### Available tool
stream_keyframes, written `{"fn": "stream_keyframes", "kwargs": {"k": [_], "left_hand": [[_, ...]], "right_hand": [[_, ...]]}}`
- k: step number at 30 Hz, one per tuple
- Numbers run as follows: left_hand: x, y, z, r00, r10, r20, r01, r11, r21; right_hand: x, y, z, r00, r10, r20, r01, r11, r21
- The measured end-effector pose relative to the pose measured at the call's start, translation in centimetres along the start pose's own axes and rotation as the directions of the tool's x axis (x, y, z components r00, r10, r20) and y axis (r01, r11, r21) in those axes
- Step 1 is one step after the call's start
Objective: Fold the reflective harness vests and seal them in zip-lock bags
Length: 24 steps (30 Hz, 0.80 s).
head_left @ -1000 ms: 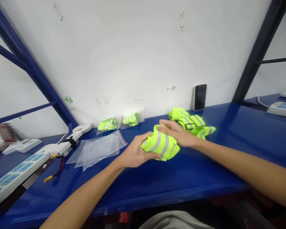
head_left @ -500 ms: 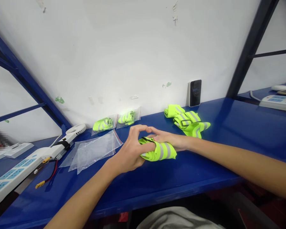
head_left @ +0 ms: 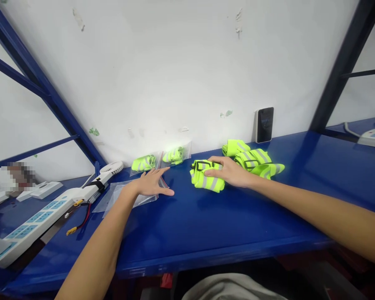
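A folded neon-yellow reflective vest (head_left: 206,179) with grey stripes and a black strap lies on the blue shelf, and my right hand (head_left: 228,171) rests on top of it, fingers spread. My left hand (head_left: 151,183) lies flat and open, with its fingertips on the edge of clear zip bags (head_left: 125,196). These bags are partly hidden under the hand. Several more folded vests (head_left: 253,162) are heaped behind my right hand. Two vests sealed in plastic bags (head_left: 171,155) stand against the wall.
A white power strip (head_left: 34,227) with a wired connector (head_left: 78,218) and a small white fan (head_left: 111,168) lie on the left. A black wall-mounted device (head_left: 264,125) sits behind the vests. Blue steel uprights (head_left: 343,71) frame the shelf, whose front edge runs below my hands.
The vest is now folded smaller and lies further back. My left hand has let go of it and moved left onto the bags. My right hand now rests on top.
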State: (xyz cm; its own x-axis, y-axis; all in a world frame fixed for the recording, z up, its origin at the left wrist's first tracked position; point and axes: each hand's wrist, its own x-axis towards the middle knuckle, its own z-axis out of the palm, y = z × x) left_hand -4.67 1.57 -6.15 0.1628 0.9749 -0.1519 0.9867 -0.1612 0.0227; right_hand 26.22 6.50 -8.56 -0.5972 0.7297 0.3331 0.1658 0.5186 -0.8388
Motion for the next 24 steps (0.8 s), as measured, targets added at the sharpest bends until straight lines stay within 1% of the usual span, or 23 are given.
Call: {"fn": "stream_keyframes", "kwargs": {"k": [1, 3, 7, 11, 14, 16, 18, 21, 23, 24], "left_hand": [[-0.2, -0.2, -0.2, 0.999, -0.014, 0.050, 0.014, 1.000, -0.005], [-0.5, -0.3, -0.5, 0.996, -0.042, 0.078, 0.042, 0.999, -0.001], [-0.7, -0.7, -0.7, 0.999, -0.035, 0.034, 0.035, 0.999, 0.004], [-0.4, -1.3, -0.5, 0.999, -0.003, 0.040, 0.006, 0.998, -0.058], [-0.4, -1.4, -0.3, 1.000, 0.008, 0.030, -0.005, 0.994, -0.106], [-0.5, -1.4, -0.4, 1.000, -0.022, 0.005, 0.022, 0.993, -0.118], [-0.5, -1.6, -0.5, 0.996, -0.090, -0.006, 0.089, 0.990, -0.110], [-0.4, -2.0, -0.5, 0.980, -0.195, 0.030, 0.197, 0.976, -0.095], [-0.4, -2.3, -0.5, 0.976, -0.212, 0.053, 0.216, 0.972, -0.088], [-0.5, -2.3, -0.6, 0.978, -0.203, 0.045, 0.206, 0.975, -0.081]], "right_hand": [[0.0, 0.2, 0.1, 1.000, 0.011, -0.016, -0.011, 1.000, 0.006], [0.1, 0.6, 0.3, 0.998, 0.035, -0.043, -0.035, 0.999, 0.016], [0.2, 1.0, 0.8, 0.996, 0.061, -0.059, -0.061, 0.998, -0.001], [0.1, 0.7, 0.9, 0.979, 0.082, -0.188, -0.083, 0.997, 0.004], [0.1, 0.6, 0.9, 0.966, 0.069, -0.249, -0.070, 0.998, 0.007], [0.2, 0.8, 0.9, 0.959, 0.045, -0.279, -0.047, 0.999, 0.003], [0.3, 1.0, 1.0, 0.952, 0.060, -0.299, -0.061, 0.998, 0.007], [0.4, 1.4, 1.1, 0.951, 0.100, -0.293, -0.103, 0.995, 0.007], [0.4, 1.5, 1.3, 0.956, 0.079, -0.283, -0.084, 0.996, -0.008], [0.3, 1.6, 1.4, 0.958, 0.065, -0.281, -0.072, 0.997, -0.015]]}}
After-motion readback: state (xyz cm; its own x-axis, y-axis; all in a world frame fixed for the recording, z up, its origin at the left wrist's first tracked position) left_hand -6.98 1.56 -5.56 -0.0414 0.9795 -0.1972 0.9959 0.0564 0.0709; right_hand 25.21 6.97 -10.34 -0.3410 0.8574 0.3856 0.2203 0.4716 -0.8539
